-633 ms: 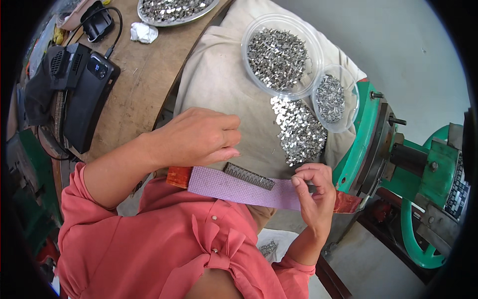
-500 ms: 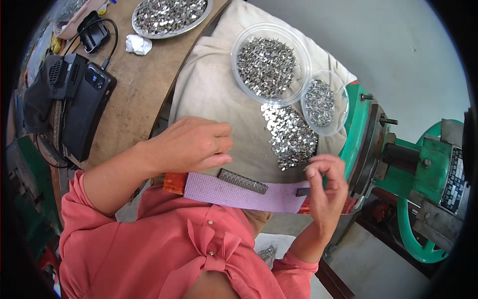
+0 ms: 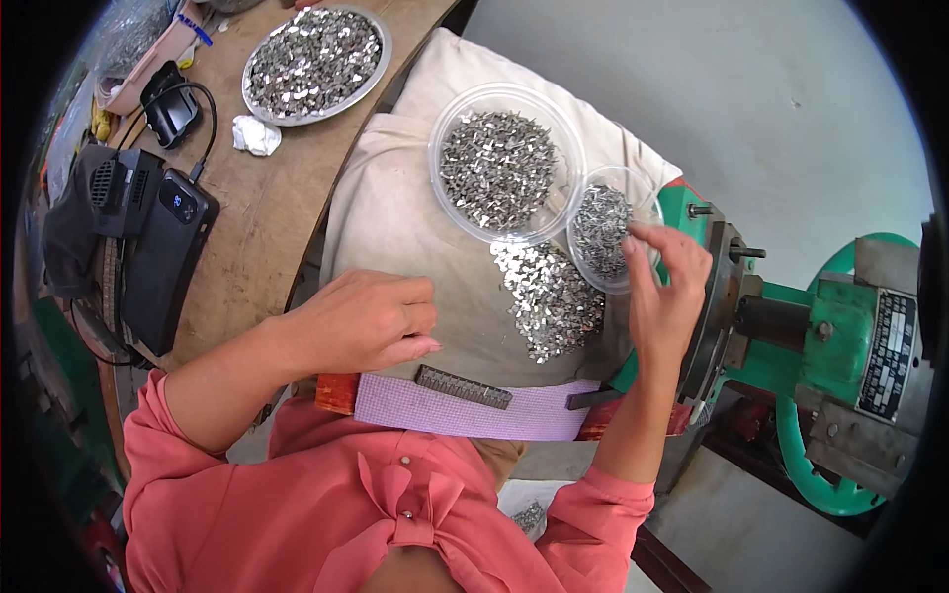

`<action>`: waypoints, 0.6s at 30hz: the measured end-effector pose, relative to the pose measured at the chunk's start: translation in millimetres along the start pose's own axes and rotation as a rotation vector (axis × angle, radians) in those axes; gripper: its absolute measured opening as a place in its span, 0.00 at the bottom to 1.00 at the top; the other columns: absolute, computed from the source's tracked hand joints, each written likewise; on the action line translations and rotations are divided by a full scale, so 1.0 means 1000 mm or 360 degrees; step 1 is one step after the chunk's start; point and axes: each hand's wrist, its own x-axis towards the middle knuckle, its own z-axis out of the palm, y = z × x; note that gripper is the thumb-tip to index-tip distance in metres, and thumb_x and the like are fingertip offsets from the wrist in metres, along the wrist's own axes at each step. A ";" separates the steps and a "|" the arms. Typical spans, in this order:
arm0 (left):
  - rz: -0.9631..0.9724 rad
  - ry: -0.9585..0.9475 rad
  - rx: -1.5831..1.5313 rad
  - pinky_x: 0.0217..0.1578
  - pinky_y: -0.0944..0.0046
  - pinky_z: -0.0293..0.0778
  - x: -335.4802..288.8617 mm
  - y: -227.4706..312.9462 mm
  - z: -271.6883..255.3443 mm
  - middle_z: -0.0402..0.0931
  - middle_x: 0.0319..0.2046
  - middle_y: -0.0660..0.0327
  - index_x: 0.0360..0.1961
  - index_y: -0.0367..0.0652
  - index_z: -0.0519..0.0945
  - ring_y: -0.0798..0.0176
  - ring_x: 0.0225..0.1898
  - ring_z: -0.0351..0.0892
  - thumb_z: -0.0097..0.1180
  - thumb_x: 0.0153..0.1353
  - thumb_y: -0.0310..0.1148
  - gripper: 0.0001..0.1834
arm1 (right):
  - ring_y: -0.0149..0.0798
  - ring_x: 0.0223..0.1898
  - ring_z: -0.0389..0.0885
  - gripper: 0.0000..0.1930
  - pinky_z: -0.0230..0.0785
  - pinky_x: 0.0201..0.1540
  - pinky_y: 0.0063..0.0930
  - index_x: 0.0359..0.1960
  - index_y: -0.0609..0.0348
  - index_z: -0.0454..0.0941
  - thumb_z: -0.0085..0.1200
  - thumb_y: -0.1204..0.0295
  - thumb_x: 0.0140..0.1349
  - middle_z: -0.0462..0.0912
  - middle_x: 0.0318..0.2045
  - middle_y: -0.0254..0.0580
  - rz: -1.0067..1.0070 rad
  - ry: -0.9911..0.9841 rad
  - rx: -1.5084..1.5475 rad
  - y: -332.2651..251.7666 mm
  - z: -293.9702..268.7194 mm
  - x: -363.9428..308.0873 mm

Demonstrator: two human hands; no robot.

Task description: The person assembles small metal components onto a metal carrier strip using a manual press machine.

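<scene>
My right hand [image 3: 670,282] reaches over the rim of a small clear tub [image 3: 647,188] of fine silvery metal pins [image 3: 601,229]. Its thumb and forefinger tips come close together at the pins; anything between them is too small to make out. My left hand [image 3: 376,318] hovers above the cloth with curled fingers and the thumb drawn in, its contents hidden. Below it, a dark slotted metal strip [image 3: 463,386] lies on a purple woven mat [image 3: 534,410]. A heap of small shiny metal pieces [image 3: 554,301] is spread on the cloth between my hands.
A larger clear tub [image 3: 563,133] of metal pieces stands on the beige cloth [image 3: 376,198]. Left, a wooden table [image 3: 247,208] bears a metal plate [image 3: 384,61] of pieces, crumpled white paper [image 3: 255,135] and a black power bank [image 3: 173,262]. A green machine [image 3: 840,336] stands right.
My right hand has moved up from the dark bar at the mat's right end to the small tub. My left hand stays curled over the cloth. The view has shifted slightly.
</scene>
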 end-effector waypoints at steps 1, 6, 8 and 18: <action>0.0014 0.0013 0.0005 0.32 0.50 0.72 0.000 -0.001 0.000 0.69 0.29 0.57 0.25 0.40 0.73 0.49 0.31 0.77 0.63 0.58 0.39 0.15 | 0.43 0.42 0.77 0.06 0.66 0.51 0.35 0.35 0.56 0.86 0.66 0.76 0.55 0.84 0.36 0.40 0.0001 -0.0020 0.0016 -0.008 -0.004 -0.008; 0.0023 0.0033 -0.0007 0.32 0.51 0.73 0.002 -0.001 0.000 0.69 0.30 0.57 0.25 0.41 0.74 0.50 0.31 0.77 0.63 0.59 0.39 0.15 | 0.41 0.38 0.76 0.09 0.68 0.41 0.32 0.33 0.55 0.88 0.70 0.78 0.48 0.80 0.30 0.37 0.0129 -0.0458 0.0454 -0.041 -0.011 -0.060; 0.0035 0.0042 -0.0017 0.32 0.51 0.73 0.002 -0.001 -0.001 0.69 0.30 0.57 0.25 0.41 0.73 0.50 0.31 0.77 0.63 0.59 0.39 0.15 | 0.40 0.36 0.75 0.10 0.67 0.39 0.33 0.32 0.54 0.88 0.71 0.77 0.47 0.79 0.30 0.35 0.0111 -0.0511 0.0444 -0.046 -0.005 -0.076; 0.0022 -0.0008 0.0037 0.32 0.51 0.72 0.003 0.000 -0.001 0.69 0.29 0.57 0.26 0.41 0.73 0.50 0.31 0.77 0.64 0.58 0.38 0.15 | 0.38 0.35 0.75 0.11 0.63 0.38 0.34 0.34 0.50 0.87 0.71 0.73 0.47 0.79 0.30 0.30 0.0001 -0.0435 0.0220 -0.057 0.013 -0.093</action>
